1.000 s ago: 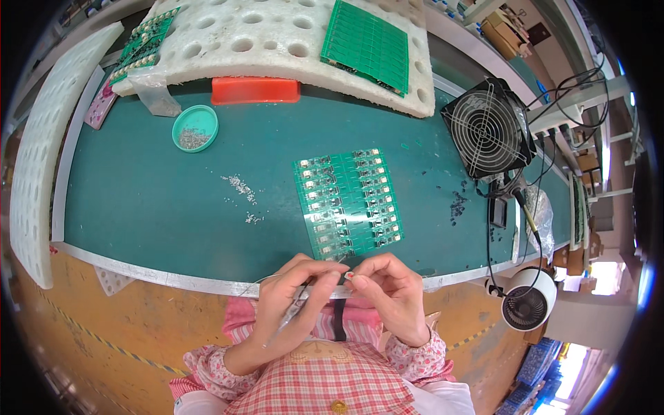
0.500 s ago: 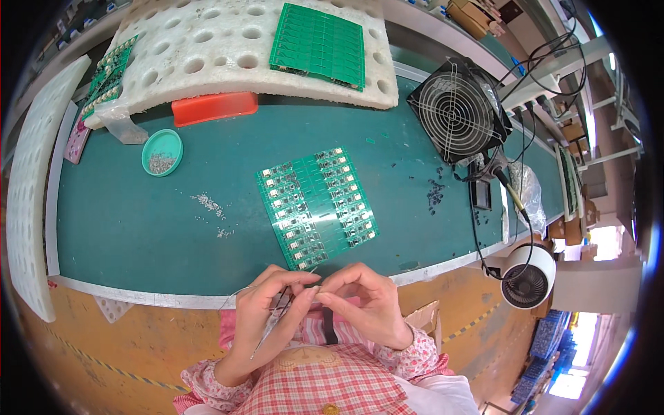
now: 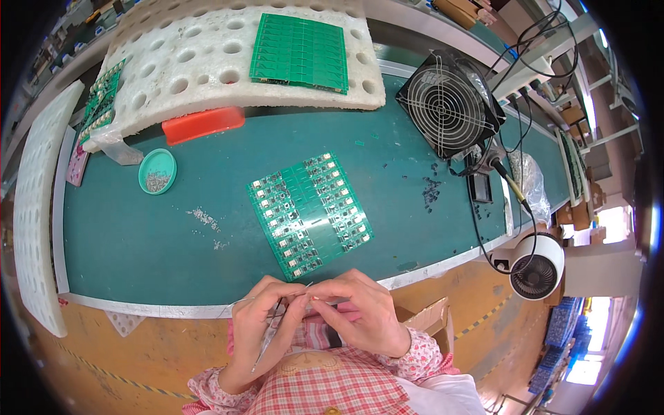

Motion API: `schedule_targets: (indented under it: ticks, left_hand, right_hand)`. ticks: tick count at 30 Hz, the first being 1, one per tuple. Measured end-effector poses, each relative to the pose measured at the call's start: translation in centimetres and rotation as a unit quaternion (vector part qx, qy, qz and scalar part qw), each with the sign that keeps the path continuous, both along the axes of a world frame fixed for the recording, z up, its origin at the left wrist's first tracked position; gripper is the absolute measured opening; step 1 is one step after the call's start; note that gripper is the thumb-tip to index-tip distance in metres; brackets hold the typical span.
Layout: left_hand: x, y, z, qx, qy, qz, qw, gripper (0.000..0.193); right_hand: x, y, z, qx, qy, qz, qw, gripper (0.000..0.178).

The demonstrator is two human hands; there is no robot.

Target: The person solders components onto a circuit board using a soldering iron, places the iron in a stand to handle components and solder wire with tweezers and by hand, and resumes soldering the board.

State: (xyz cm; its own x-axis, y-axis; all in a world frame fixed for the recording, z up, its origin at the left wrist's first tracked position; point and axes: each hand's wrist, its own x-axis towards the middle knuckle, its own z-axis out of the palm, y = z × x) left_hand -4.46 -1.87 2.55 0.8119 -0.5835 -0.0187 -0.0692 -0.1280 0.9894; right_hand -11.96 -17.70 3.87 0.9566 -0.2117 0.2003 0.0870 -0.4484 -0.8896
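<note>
My left hand [image 3: 259, 318] is closed around a slim silver tool [image 3: 261, 354] that looks like tweezers, its lower end sticking out below the palm. A thin wire [image 3: 238, 302] juts from that hand's left side. Fingertips of my right hand [image 3: 366, 315] pinch against those of the left; what lies between them is too small to make out. Just beyond both hands, a green circuit board panel [image 3: 309, 214] lies flat on the green bench mat, with two columns of white and black components.
Small metal parts fill a turquoise dish [image 3: 158, 171]; more lie loose [image 3: 204, 218] nearby. A red bin [image 3: 204, 126] sits by a holed foam slab [image 3: 207, 59] carrying boards. At right are a black fan [image 3: 448, 107], black bits [image 3: 431, 194] and a corded soldering iron [image 3: 512, 185].
The view has shifted slightly, so the bench appears a little lower and further left. Both hands stay together at the bench edge, fingertips still touching.
</note>
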Motion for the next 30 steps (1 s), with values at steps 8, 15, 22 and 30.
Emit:
schedule_targets:
  ticks: [8,15,22,30]
  left_hand:
    - [-0.2,-0.2,0.2,0.015,-0.03,0.018,0.999,0.01]
    - [-0.3,-0.1,0.1,-0.019,0.027,-0.018,0.999,0.015]
    - [-0.4,-0.4,0.1,-0.006,-0.023,0.019,1.0,0.013]
    - [-0.8,-0.4,0.0,-0.002,-0.037,0.036,0.999,0.011]
  right_hand:
    - [-0.1,0.1,-0.4,-0.079,-0.04,-0.006,0.996,0.031]
    - [-0.1,0.0,-0.8,-0.086,-0.076,0.006,0.993,0.036]
    - [0.0,-0.2,-0.8,-0.115,-0.074,-0.006,0.991,0.033]
    - [-0.2,-0.4,-0.1,-0.068,0.0,-0.024,0.997,0.027]
